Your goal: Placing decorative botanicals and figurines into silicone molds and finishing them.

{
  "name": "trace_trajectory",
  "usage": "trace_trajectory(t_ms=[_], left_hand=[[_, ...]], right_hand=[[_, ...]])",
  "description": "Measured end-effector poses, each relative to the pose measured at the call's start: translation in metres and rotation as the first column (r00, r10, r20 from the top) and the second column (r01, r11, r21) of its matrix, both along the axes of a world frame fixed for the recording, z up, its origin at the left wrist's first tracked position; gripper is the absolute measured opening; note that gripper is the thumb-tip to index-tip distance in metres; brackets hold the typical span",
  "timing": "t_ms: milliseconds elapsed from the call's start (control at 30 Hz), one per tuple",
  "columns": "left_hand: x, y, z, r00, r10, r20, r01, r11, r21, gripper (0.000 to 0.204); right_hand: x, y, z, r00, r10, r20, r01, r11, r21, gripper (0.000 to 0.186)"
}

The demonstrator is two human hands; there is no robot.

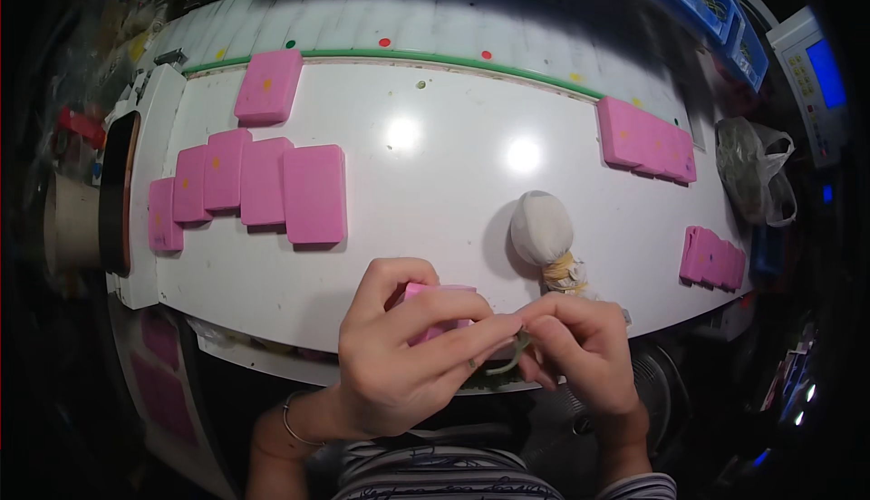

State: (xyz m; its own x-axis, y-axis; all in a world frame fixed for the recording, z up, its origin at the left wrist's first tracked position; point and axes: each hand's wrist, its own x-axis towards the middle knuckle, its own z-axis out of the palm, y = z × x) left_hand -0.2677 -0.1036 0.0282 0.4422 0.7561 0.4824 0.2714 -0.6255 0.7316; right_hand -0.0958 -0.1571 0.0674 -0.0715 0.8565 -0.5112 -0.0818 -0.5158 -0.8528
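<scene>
Close to the front edge of the white table, my left hand [391, 369] is closed around a pink block [415, 293], mostly hidden by the fingers. My right hand [587, 355] touches the left fingertips, its thumb and index finger pinched on a thin pale green strip [517, 356]. The strip curves down between the two hands; I cannot tell whether it is fixed to the block. Just beyond my right hand lies a round, white cloth-covered pad [542, 226] with yellowish bands wound about its neck.
Several pink blocks [314, 194] form a row at the left, with one pink block [269, 86] behind. More pink blocks stand at the far right [634, 136] and near right [711, 257]. A plastic bag [752, 169], blue bins [745, 52] and a device with a blue screen [809, 74] line the right side.
</scene>
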Motion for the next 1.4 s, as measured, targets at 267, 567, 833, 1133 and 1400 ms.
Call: trace_trajectory(t_ms=[267,567,833,1133,1400], left_hand=[[-0.015,0.001,0.011,0.997,0.077,0.011,-0.073,0.969,-0.237,0.032],[-0.025,-0.001,0.014,0.981,0.006,0.195,0.086,0.883,-0.461,0.018],[-0.028,0.003,0.016,0.992,0.019,0.123,0.020,0.951,-0.308,0.021],[-0.029,0.007,-0.010,0.925,0.141,0.353,0.102,0.802,-0.588,0.041],[0.007,0.016,-0.016,0.882,0.168,0.440,0.139,0.800,-0.583,0.073]], right_hand=[[0.001,-0.002,-0.014,0.965,-0.083,-0.250,0.106,0.991,0.080,0.010],[-0.003,-0.006,-0.013,0.955,-0.133,-0.266,0.167,0.980,0.110,0.009],[-0.007,0.003,-0.004,0.930,-0.101,0.352,-0.085,0.875,0.477,0.013],[0.040,0.058,0.032,0.833,-0.229,0.503,-0.060,0.868,0.494,0.008],[0.188,0.244,0.098,0.596,-0.773,0.219,0.284,0.458,0.842,0.020]])
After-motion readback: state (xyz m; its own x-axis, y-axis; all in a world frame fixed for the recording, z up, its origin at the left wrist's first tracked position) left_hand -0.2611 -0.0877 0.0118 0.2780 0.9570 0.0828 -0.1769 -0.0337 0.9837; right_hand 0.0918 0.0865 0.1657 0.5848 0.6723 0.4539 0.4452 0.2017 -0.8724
